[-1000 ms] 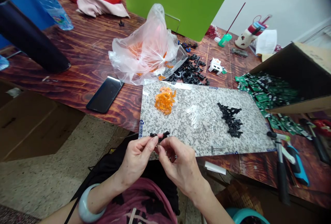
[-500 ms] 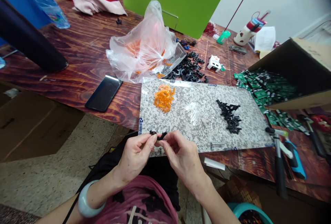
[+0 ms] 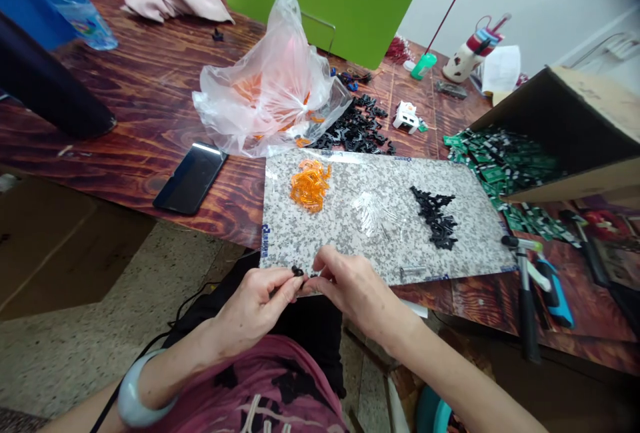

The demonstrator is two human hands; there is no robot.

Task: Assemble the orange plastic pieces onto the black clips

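Observation:
Between thumb and fingers, my left hand (image 3: 263,300) pinches a small black plastic part (image 3: 297,272) just off the near edge of the speckled board (image 3: 345,246). My right hand (image 3: 350,290) meets it from the other side, its thumb and fingers closed at the part's right end. Most of the part is hidden by my fingers. On the board lie a pile of orange translucent clips (image 3: 311,186), a heap of thin clear pieces (image 3: 373,213) and a pile of black parts (image 3: 437,218). A small metal pin (image 3: 413,272) lies near the front edge.
Behind the board are a plastic bag (image 3: 275,93) of orange pieces and more black parts (image 3: 353,126). A phone (image 3: 190,178) lies left. Right, a cardboard box (image 3: 590,106) spills green circuit boards (image 3: 500,160), near a hammer (image 3: 526,300) and a blue-handled cutter (image 3: 556,293).
My view has shifted slightly, so the table appears further left. My right hand has turned over, its fingers curling down onto the black part, which is now more covered.

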